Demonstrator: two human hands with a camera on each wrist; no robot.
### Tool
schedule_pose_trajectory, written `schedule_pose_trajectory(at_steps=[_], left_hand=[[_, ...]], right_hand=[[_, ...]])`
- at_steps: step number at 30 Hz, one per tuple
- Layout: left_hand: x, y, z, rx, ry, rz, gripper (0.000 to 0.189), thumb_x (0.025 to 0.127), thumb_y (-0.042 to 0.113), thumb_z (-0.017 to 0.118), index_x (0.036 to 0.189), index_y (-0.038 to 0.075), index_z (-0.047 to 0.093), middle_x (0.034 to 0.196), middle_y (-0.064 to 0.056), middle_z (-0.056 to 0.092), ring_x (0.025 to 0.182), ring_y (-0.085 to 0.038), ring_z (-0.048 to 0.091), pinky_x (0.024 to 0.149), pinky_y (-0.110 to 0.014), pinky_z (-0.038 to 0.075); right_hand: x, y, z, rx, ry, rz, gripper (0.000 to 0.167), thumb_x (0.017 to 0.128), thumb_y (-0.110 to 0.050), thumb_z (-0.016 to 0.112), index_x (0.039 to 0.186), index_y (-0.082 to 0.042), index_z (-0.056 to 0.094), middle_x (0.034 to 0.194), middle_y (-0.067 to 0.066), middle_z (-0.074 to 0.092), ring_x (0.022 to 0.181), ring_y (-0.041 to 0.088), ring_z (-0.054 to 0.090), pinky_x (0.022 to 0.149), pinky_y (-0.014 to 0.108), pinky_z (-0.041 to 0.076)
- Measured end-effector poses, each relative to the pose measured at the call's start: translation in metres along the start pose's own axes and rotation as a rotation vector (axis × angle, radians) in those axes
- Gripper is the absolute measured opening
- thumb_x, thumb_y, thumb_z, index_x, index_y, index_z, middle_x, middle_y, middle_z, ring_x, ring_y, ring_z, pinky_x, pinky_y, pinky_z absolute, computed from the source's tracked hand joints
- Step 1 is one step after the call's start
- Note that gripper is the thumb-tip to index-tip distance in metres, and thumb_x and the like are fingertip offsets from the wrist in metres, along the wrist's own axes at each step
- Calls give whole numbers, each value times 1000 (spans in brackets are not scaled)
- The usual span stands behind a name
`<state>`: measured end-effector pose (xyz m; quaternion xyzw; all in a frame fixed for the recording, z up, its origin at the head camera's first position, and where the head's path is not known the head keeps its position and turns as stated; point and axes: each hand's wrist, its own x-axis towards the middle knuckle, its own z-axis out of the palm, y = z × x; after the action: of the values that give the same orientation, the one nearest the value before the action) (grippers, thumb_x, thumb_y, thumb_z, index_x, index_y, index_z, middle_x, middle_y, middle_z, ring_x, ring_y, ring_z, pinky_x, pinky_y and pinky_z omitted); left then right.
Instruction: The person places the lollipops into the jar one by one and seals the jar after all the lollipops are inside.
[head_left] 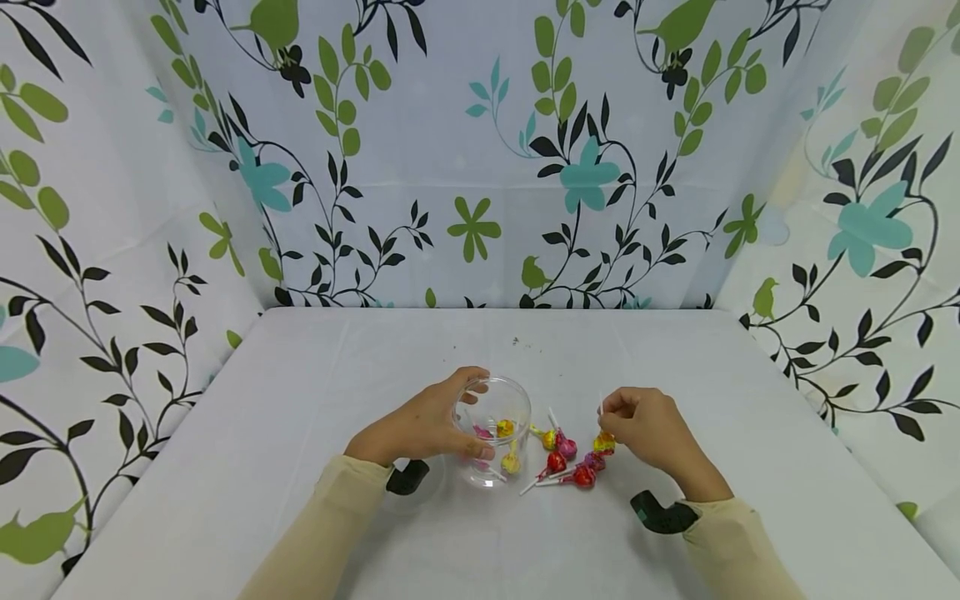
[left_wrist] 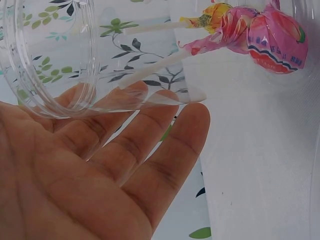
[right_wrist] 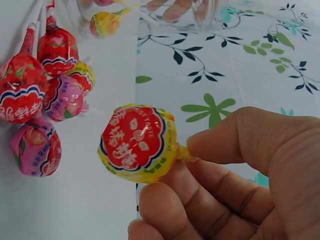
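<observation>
My left hand (head_left: pixel 431 425) grips a clear plastic jar (head_left: pixel 522 421) around its side, thumb in front and fingers behind. The jar stands with its open mouth up. Inside it are yellow and pink lollipops, and a pink-wrapped lollipop (left_wrist: pixel 280 42) shows close up in the left wrist view. To the right, my right hand (head_left: pixel 656 429) pinches a yellow-and-red lollipop (right_wrist: pixel 137 142) near the base of its wrapper. Between the hands lie several loose lollipops: red ones (head_left: pixel 583 476), pink ones (right_wrist: pixel 37 150) and a yellow one (head_left: pixel 549 438).
A white cloth covers the table (head_left: pixel 337 358). Behind it and at both sides hang curtains (head_left: pixel 450 125) printed with leaves, birds and flowers. A few dark specks (head_left: pixel 516 340) lie toward the back. Under the left wrist is a faint clear round shape (head_left: pixel 431 493).
</observation>
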<state>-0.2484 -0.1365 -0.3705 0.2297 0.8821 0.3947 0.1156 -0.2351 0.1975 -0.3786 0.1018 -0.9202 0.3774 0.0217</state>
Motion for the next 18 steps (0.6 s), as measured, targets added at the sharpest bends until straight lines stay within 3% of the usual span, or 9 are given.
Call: schedule_pose_trajectory(at_steps=[18], left_hand=[[-1, 0, 1, -27, 0, 4, 102, 75, 37, 96, 157, 22, 37, 154, -2, 53, 141, -27, 51, 109, -57, 47]], right_hand=[[7, -9, 0, 119, 102, -30, 6, 97, -9, 68, 95, -5, 72, 83, 5, 73, 71, 20, 64, 61, 29, 55]])
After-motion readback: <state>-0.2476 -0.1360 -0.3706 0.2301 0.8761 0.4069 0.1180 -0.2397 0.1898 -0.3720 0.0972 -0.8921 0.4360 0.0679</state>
